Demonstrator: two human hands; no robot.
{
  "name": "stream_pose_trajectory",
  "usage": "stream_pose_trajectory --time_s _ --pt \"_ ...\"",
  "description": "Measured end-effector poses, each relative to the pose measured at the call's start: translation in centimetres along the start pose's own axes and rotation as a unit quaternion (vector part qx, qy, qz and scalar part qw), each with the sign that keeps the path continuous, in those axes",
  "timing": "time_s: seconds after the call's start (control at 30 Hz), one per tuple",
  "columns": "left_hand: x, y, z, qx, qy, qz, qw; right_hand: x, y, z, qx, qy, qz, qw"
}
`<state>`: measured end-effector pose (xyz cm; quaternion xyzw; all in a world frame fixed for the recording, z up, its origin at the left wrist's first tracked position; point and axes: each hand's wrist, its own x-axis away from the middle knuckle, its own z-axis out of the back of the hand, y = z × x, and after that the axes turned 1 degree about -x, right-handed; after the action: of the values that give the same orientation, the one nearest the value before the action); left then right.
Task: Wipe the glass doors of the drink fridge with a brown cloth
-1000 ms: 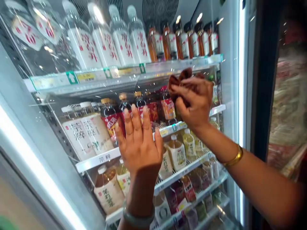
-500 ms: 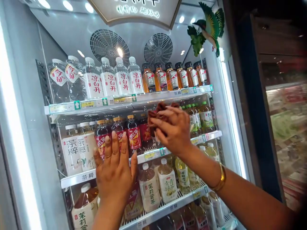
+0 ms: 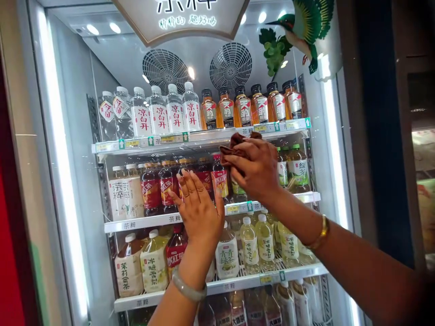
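Note:
My right hand (image 3: 260,170) is closed around a crumpled dark brown cloth (image 3: 234,154), held in front of the second shelf of a lit drinks cabinet. A gold bangle (image 3: 321,232) circles that wrist. Lower and to the left, my left hand (image 3: 201,209) has its fingers stretched out and its palm facing the cabinet. It appears to lie flat against a clear glass front, where faint reflections show. A pale bangle (image 3: 188,286) sits on the left wrist. Behind the hands stand dark red tea bottles (image 3: 149,190) and, farther right, green-capped tea bottles (image 3: 299,170).
Clear water bottles (image 3: 141,115) and amber drink bottles (image 3: 243,108) line the top shelf. Large tea bottles (image 3: 127,267) fill a lower shelf. A bird ornament (image 3: 307,34) hangs at upper right, beside a sign (image 3: 183,22). A bright light strip (image 3: 61,158) runs down the left side.
The camera view has shifted, showing more of the cabinet's left side. My left hand has moved right across the bottles, closer to my right hand. The cloth stays in my right hand.

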<state>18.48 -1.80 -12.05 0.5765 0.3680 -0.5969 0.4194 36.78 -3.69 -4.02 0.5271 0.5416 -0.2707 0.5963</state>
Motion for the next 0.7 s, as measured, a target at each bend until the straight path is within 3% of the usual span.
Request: stream_pose_trajectory --time_s 0.13,0.27,0.33,0.4,0.53,0.63,0.7 --pt "0.1 0.8 0.0 -0.013 -0.003 -0.004 1.000 2.7 -0.9 1.2 -0.050 -0.024 0.097 0.994" --pt "0.5 3.6 -0.5 -0.001 -0.026 -0.059 0.998 5.8 3.8 5.0 -0.078 -0.060 0.199 0.975" --pt "0.2 5.9 -1.2 0.014 -0.035 -0.092 0.995 5.5 7.1 6.2 -0.052 -0.062 0.193 0.978" --pt "-0.7 8.2 -2.1 0.024 -0.038 -0.117 0.992 4.0 9.4 6.3 -0.015 -0.035 0.131 0.991" --pt "-3.2 12.0 -3.5 0.030 -0.038 -0.124 0.991 1.6 9.6 5.0 0.006 0.001 -0.008 1.000" --pt "-3.7 13.0 -3.8 0.030 -0.030 -0.115 0.992 2.9 9.0 5.8 -0.013 -0.035 0.030 0.999" --pt "-3.1 12.9 -3.7 0.028 -0.031 -0.152 0.987 4.8 10.4 7.7 -0.027 -0.061 0.094 0.993"
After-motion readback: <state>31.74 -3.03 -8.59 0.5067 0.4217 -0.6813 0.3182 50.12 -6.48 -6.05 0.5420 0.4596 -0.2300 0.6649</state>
